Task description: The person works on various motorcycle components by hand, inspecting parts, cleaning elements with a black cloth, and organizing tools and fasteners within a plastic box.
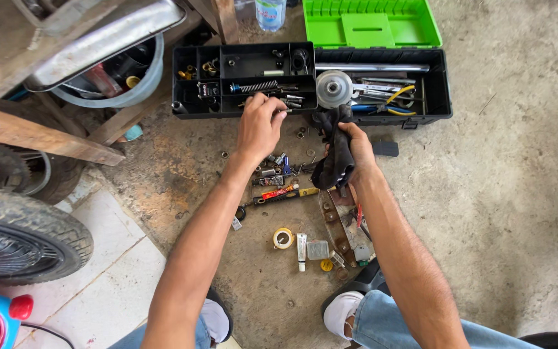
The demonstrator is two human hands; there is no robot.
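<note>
The right hand (356, 145) has its grip clamped on a crumpled black cloth (336, 158) that hangs just in front of the open black toolbox with a bright green lid (434, 97), while the left hand (259, 126) reaches with fingers pinched together at the front edge of a black compartmented plastic tray of springs and small metal parts (195, 110). Below both hands, on the stained concrete floor (498, 194), lie scattered nuts and bolts, a red-and-yellow-handled screwdriver (279, 192), a small roll of tape (283, 238) and a white tube (301, 249).

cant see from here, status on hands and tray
Left hand reaching into black parts tray. Right hand gripping dark rag. Loose tools beneath.
</note>
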